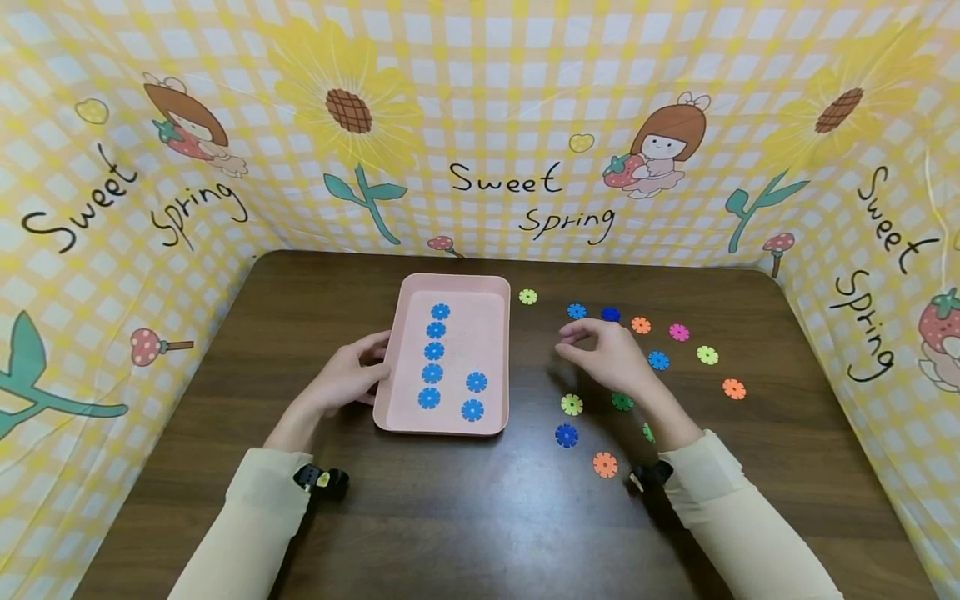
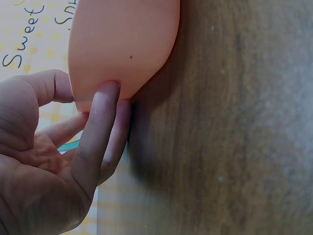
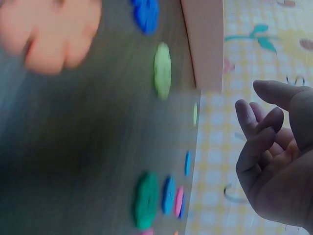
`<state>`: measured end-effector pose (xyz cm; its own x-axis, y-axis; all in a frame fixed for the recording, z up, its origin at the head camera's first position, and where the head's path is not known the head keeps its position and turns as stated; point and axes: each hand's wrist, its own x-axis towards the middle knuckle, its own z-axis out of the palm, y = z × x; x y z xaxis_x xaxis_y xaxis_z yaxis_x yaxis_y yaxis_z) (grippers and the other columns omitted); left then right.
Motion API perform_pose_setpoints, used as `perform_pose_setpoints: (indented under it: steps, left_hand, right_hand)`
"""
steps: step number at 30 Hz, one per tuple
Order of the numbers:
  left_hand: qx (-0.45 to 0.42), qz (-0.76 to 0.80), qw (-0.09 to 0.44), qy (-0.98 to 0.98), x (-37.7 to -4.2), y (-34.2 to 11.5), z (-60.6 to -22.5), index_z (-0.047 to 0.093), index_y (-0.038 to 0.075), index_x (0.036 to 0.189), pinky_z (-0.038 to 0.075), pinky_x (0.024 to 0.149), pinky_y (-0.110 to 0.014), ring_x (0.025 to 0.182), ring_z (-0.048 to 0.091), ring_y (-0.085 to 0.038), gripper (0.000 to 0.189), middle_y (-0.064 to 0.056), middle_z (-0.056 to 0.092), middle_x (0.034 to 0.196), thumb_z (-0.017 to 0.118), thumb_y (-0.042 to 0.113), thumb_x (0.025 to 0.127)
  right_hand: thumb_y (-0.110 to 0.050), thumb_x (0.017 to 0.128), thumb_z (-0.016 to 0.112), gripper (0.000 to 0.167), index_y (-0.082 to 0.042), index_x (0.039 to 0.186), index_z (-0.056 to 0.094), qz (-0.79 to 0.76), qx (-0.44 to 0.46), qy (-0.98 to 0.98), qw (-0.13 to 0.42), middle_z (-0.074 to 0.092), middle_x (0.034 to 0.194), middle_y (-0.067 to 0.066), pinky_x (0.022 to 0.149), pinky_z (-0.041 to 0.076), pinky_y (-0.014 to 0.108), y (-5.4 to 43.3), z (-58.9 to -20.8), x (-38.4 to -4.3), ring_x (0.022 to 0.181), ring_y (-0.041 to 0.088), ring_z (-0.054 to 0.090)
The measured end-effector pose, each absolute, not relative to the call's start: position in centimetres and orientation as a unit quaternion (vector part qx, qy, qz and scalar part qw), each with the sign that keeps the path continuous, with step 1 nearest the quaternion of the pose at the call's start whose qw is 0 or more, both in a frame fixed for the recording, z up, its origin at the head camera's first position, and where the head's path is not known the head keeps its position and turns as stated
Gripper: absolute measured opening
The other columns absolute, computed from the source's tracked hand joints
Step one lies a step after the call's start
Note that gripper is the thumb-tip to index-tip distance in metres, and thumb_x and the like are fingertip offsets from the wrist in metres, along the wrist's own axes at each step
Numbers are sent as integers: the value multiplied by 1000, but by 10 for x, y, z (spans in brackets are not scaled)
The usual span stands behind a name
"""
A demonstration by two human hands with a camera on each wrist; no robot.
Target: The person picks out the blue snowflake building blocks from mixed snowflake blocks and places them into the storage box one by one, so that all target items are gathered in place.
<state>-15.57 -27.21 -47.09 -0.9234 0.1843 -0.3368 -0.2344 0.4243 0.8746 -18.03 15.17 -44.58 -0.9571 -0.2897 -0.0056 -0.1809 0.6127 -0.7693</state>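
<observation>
A pink tray (image 1: 456, 283) lies on the table, with a column of several light blue notched discs (image 1: 433, 351) on its left side and two more blue discs (image 1: 476, 382) at its lower right. My left hand (image 1: 350, 372) grips the tray's left edge. In the left wrist view its thumb (image 2: 56, 85) is at the rim and the fingers (image 2: 99, 127) lie against the outer wall. To the right of the tray my right hand (image 1: 611, 354) hovers over the table, fingers loosely bent, nothing visible between them. Nearest to it are a light blue disc (image 1: 576, 310) and a dark blue disc (image 1: 611, 314).
Loose discs are scattered right of the tray, among them an orange disc (image 1: 605, 465), a pink disc (image 1: 678, 332), a yellow-green disc (image 1: 572, 405) and a green disc (image 1: 622, 402). A yellow checked cloth (image 1: 510, 100) rises around the wooden table (image 1: 450, 517).
</observation>
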Motion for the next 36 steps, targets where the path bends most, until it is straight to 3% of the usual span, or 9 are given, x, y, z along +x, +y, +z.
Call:
perform_pose_setpoints:
  steps: [2, 12, 22, 28, 36]
  left_hand:
    - [-15, 538, 196, 820, -156, -272, -471, 31, 10, 164, 64, 71, -46, 103, 67, -35, 67, -27, 45, 146, 56, 9, 102]
    - [-16, 536, 194, 821, -155, -272, -472, 30, 10, 164, 64, 70, -46, 103, 67, -35, 67, -27, 45, 146, 56, 9, 102]
    - [-14, 538, 195, 820, -155, -272, -471, 30, 11, 164, 64, 71, -46, 104, 67, -35, 67, -28, 44, 148, 56, 9, 102]
    - [-14, 538, 194, 820, -155, -273, -471, 30, 10, 164, 64, 70, -46, 103, 67, -34, 67, -28, 45, 146, 56, 8, 102]
    - [-14, 540, 195, 819, -155, -272, -470, 30, 10, 164, 64, 71, -46, 103, 68, -34, 67, -28, 45, 147, 55, 8, 102]
  right_hand:
    - [-32, 96, 76, 35, -7, 121, 74, -421, -123, 896, 70, 74, 107, 3, 81, 53, 41, 164, -447, -182, 106, 25, 66]
    - [-32, 98, 74, 39, -4, 125, 71, -390, -88, 912, 89, 74, 110, 9, 82, 52, 41, 209, -456, -184, 108, 30, 65]
    - [-29, 97, 74, 36, -5, 124, 70, -355, -72, 925, 118, 73, 109, 8, 91, 53, 51, 226, -468, -180, 103, 30, 66]
    - [-30, 95, 76, 40, -5, 126, 71, -320, -78, 935, 135, 70, 111, 11, 87, 53, 49, 227, -472, -183, 100, 30, 64]
    - [-27, 94, 77, 32, -5, 117, 71, -300, -84, 938, 149, 68, 106, 11, 85, 52, 47, 224, -473, -188, 94, 28, 61]
